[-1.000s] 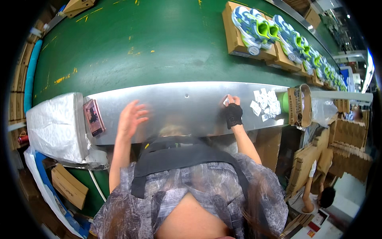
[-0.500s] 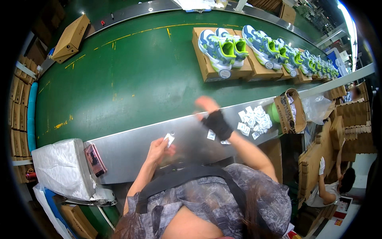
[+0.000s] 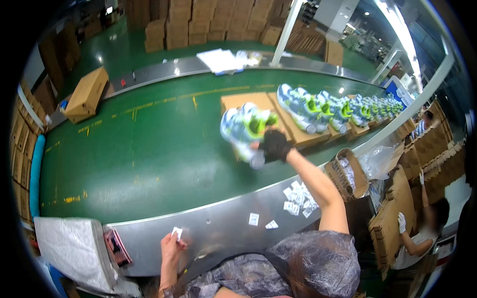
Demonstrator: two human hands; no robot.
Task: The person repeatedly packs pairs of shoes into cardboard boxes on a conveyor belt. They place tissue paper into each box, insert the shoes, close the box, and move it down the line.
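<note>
My right hand (image 3: pixel 275 145), in a black glove, reaches out over the green conveyor belt (image 3: pixel 149 144) and grips a pair of blue, white and lime sneakers (image 3: pixel 243 130) above a brown shoe box (image 3: pixel 248 102). My left hand (image 3: pixel 171 243) stays near my body over the metal ledge (image 3: pixel 223 228) and pinches a small white tag (image 3: pixel 176 232). Two more small white tags (image 3: pixel 254 219) lie on the ledge between my arms.
More boxes topped with sneakers (image 3: pixel 318 107) trail off to the right along the belt. A pile of white tags (image 3: pixel 296 197) and a cardboard bin (image 3: pixel 346 174) sit on the ledge. A closed carton (image 3: pixel 87 94) rides far left. Another person (image 3: pixel 422 228) handles cartons at right.
My right hand has left the ledge, stretched onto the belt and taken hold of the sneakers. My left hand drew back toward me with the tag. The view tilted up.
</note>
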